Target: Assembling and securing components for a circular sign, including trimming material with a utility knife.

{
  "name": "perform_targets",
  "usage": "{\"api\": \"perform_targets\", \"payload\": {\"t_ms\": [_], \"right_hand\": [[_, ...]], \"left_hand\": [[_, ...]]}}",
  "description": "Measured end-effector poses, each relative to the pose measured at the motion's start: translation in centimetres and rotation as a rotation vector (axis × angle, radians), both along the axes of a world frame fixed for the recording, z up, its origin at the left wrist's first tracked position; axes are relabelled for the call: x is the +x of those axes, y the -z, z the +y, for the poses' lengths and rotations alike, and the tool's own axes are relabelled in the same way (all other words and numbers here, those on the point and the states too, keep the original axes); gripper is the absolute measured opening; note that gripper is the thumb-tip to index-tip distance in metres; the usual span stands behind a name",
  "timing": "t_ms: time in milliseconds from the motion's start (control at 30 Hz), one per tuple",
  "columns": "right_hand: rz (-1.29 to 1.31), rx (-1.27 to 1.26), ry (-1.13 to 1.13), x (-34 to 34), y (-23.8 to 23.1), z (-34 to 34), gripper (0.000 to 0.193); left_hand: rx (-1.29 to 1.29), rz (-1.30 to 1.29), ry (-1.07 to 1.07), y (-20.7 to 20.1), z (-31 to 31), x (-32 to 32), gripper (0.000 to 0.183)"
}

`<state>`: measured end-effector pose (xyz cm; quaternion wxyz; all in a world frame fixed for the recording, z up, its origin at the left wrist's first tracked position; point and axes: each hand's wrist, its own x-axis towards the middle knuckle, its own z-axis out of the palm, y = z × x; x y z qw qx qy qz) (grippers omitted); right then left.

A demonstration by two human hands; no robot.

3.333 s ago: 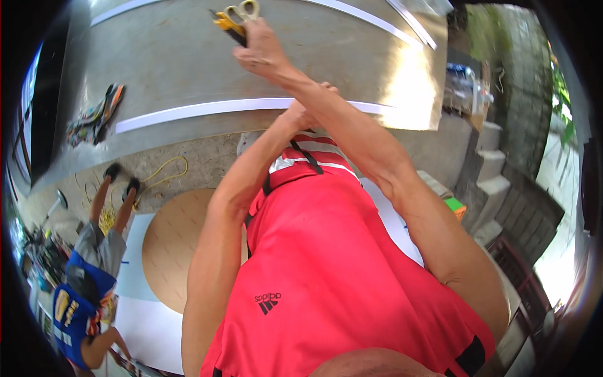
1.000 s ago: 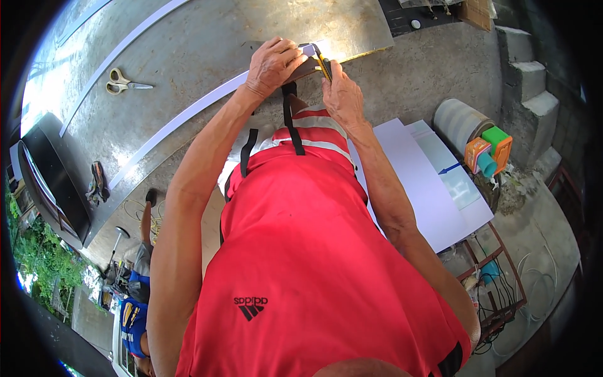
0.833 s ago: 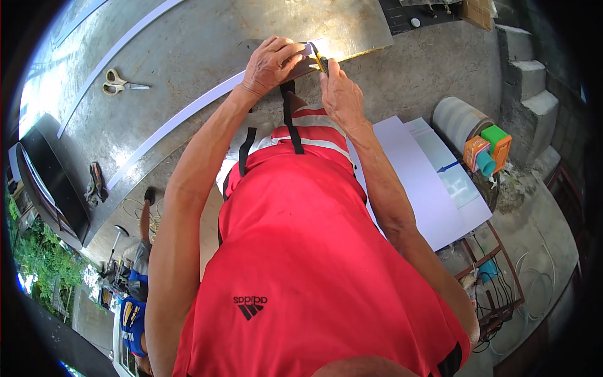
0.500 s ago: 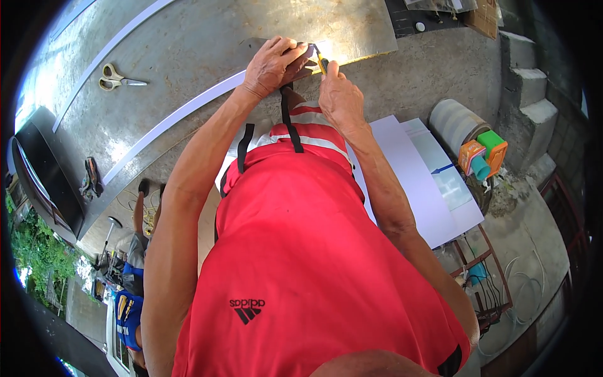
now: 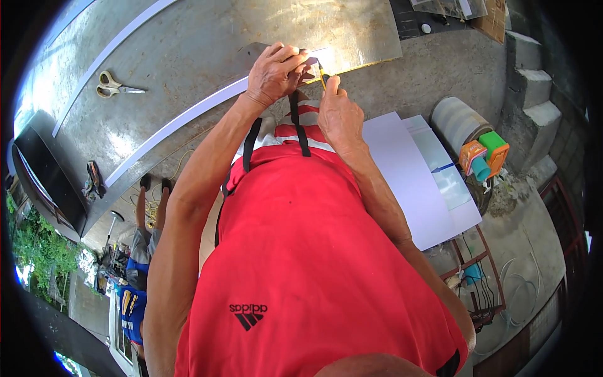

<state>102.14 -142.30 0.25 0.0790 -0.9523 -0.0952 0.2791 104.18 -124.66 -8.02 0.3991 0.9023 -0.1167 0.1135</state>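
Observation:
My right hand is closed around a yellow and black utility knife, its tip pointing away from me at the table's near edge. Just left of the blade, my left hand bends its fingers over the end of a long white strip and holds it down. From there the strip runs left along the near side of the grey table. Glare and my fingers hide where blade and strip meet. Scissors with cream handles lie farther left on the tabletop.
Another white strip lies farther across the table. White sheets rest to my right, beside a striped cylinder and orange and green containers. Dark-handled pliers-like tools lie at the left. Another person is at the lower left.
The view has shifted slightly, so both hands appear a little lower. The right hand still holds the knife beside the left hand, with the blade drawn slightly toward me.

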Motion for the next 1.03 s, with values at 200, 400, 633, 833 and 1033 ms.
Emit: {"api": "perform_targets", "payload": {"t_ms": [200, 400, 633, 833, 1033], "right_hand": [[0.003, -0.002, -0.023, -0.8, 0.1, -0.6, 0.043], [0.031, 0.263, 0.088, -0.8, -0.2, -3.1, 0.035], [-0.3, 0.288, -0.042, 7.4, 0.3, 0.0, 0.03], [-0.679, 0.41, -0.499, 10.0, 1.9, 4.8, 0.042], [-0.33, 0.533, -0.924, 2.3, 4.9, 8.7, 0.063]], "left_hand": [[0.018, 0.016, 0.024, 0.0, 0.1, 0.1, 0.026], [0.104, 0.0, 0.022, 0.4, 0.4, 0.4, 0.035], [0.215, 0.063, -0.076, -1.9, 0.2, -1.5, 0.048], [-0.016, 0.12, -0.471, -4.7, 2.8, -8.9, 0.04], [-0.566, 0.449, -1.192, -2.0, 8.1, -19.7, 0.042]]}}
